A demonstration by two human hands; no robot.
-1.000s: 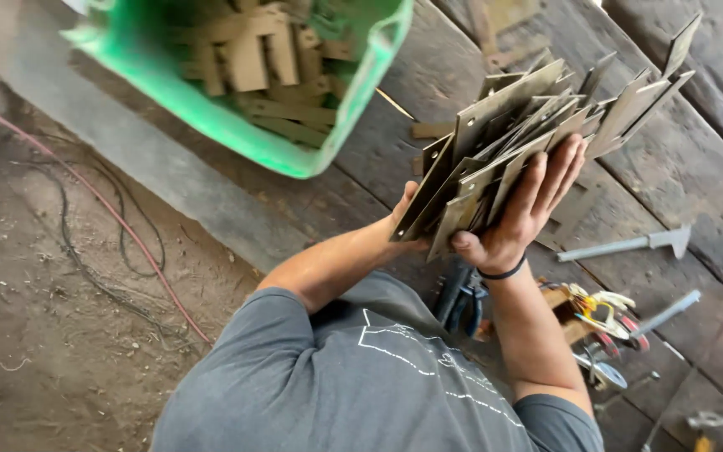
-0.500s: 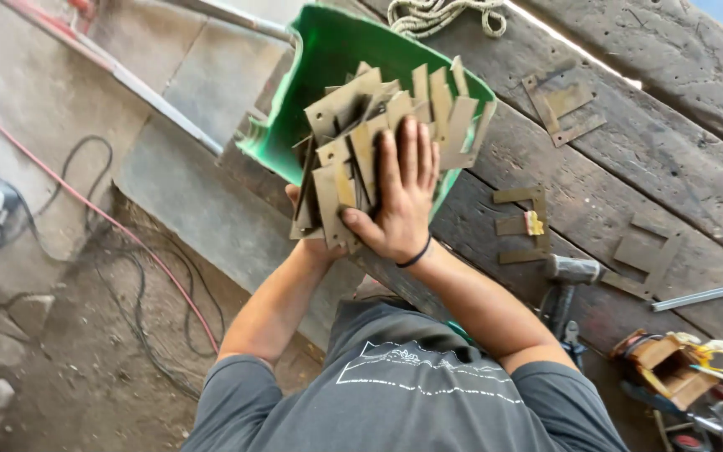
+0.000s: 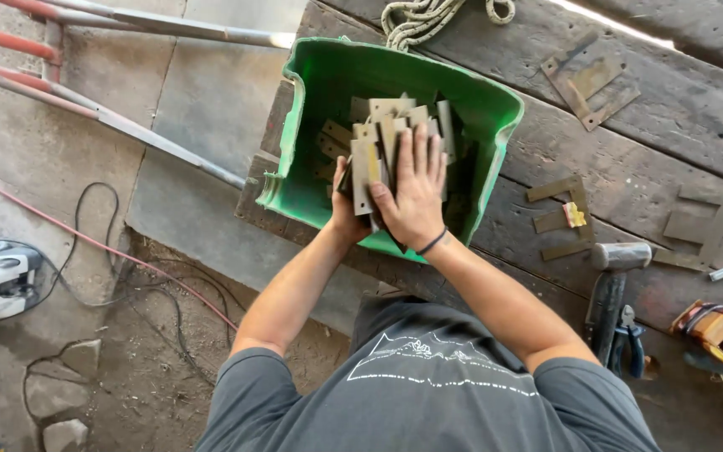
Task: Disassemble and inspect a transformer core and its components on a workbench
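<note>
A stack of flat metal plates [image 3: 382, 151] is hanging over the green plastic tub [image 3: 495, 105], pressed between both hands. The right hand [image 3: 416, 197] is lying flat on top, fingers spread; the left hand [image 3: 346, 213] is gripping underneath. A hammer [image 3: 612, 280] is lying on the wooden planks [image 3: 629, 159] nearby.

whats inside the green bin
The green bin holds flat metal strips. Both hands, left and right, hold a bundle of strips over it. The bundle and hands cover the bin's middle and floor.
</note>
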